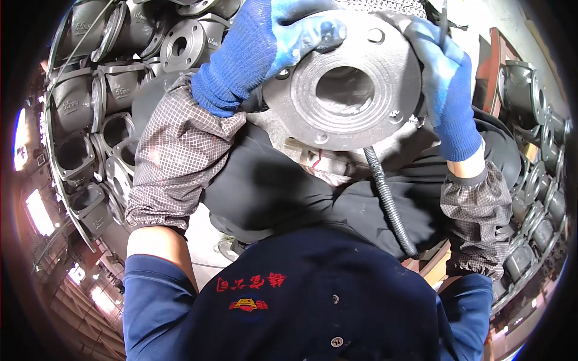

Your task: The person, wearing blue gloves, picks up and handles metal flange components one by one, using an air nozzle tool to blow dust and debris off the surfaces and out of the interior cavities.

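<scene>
A grey cast-metal flanged fitting [394, 78] is in front of me, its round flange turned up toward me. The flange has a central bore, concentric rings and several bolt holes. My left hand [295, 36], in a blue coated glove, closes on the upper left of its rim, the thumb side lying over the flange face. On the right edge, my right hand [442, 72], gloved alike, grips the rim; its fingertips are partly hidden behind the metal. A thin dark rod [444, 24] stands beside the right hand, and I cannot tell whether that hand touches it. The fitting's underside is hidden.
Many similar grey fittings [75, 99] are stacked at the left, and more fittings [521, 90] stand at the right. A ribbed dark hose [388, 201] runs from below the flange across my right leg. Chain-like metal mesh [385, 6] lies beyond the flange.
</scene>
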`<state>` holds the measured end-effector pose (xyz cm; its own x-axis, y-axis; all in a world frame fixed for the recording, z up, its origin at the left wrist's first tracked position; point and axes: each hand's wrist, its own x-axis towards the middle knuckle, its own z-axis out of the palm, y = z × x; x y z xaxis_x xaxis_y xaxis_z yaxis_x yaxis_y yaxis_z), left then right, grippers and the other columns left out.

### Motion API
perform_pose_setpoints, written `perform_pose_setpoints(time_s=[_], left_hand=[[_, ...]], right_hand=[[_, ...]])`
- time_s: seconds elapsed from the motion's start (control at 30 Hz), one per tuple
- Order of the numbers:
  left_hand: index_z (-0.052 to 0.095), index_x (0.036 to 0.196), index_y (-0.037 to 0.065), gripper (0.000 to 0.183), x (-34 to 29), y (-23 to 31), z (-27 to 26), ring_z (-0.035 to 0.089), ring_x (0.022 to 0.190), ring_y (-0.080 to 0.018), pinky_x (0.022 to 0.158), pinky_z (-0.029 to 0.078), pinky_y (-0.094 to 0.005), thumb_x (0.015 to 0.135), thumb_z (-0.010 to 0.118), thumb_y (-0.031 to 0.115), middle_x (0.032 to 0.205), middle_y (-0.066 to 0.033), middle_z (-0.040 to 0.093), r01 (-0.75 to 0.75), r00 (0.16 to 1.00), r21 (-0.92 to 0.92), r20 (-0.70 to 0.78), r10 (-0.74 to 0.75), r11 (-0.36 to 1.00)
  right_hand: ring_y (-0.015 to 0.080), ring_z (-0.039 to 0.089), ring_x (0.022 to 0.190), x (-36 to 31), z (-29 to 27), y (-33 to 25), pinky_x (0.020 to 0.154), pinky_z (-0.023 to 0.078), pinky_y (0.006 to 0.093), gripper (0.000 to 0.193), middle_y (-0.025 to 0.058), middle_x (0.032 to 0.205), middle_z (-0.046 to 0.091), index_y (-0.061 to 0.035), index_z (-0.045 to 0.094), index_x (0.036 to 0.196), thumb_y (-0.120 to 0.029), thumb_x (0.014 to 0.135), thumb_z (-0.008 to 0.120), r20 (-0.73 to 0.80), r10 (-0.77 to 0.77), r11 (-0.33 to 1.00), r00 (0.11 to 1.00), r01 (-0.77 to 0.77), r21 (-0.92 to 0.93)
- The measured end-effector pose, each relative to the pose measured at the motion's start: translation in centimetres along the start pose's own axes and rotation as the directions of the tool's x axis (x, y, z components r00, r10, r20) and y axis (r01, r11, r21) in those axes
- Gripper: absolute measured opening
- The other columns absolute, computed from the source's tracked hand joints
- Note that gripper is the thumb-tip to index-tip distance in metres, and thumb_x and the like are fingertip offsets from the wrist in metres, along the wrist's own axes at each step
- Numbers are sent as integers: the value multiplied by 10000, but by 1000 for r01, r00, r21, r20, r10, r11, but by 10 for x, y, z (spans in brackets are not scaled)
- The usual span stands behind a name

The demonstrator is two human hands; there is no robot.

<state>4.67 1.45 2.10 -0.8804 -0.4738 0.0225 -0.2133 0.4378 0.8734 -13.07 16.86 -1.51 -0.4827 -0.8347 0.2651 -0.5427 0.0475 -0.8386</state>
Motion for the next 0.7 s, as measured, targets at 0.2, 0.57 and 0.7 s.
perform_pose_setpoints(time_s=[0.2, 0.57, 0.7], left_hand=[[602, 1129, 12, 439, -6, -1, 4, 635, 930, -197, 819, 506, -310, 888, 564, 377, 1016, -120, 656, -218, 976, 139, 22, 217, 966], [581, 1068, -13, 478, -112, 42, 92, 593, 878, -285, 831, 428, -451, 700, 665, 280, 943, -137, 624, -130, 958, 719, -88, 274, 683], [578, 944, 21, 376, -110, 38, 127, 549, 935, -302, 1051, 185, -504, 749, 618, 340, 875, -149, 608, 147, 985, 766, -169, -25, 626]], right_hand=[[18, 456, 538, -9, -12, -17, 477, 367, 178, 288, -36, 629, 536, -77, 648, 1107, -247, 881, 595, -72, 244, 963, 967, -232, 138], [216, 668, 884, -30, 12, -30, 762, 523, 282, 283, 175, 926, 677, 7, 621, 1092, -121, 840, 637, -35, -60, 984, 998, 65, 164], [247, 671, 875, -30, 21, -29, 772, 525, 303, 317, 182, 968, 667, -8, 618, 1101, -196, 847, 631, -39, -41, 985, 998, 47, 168]])
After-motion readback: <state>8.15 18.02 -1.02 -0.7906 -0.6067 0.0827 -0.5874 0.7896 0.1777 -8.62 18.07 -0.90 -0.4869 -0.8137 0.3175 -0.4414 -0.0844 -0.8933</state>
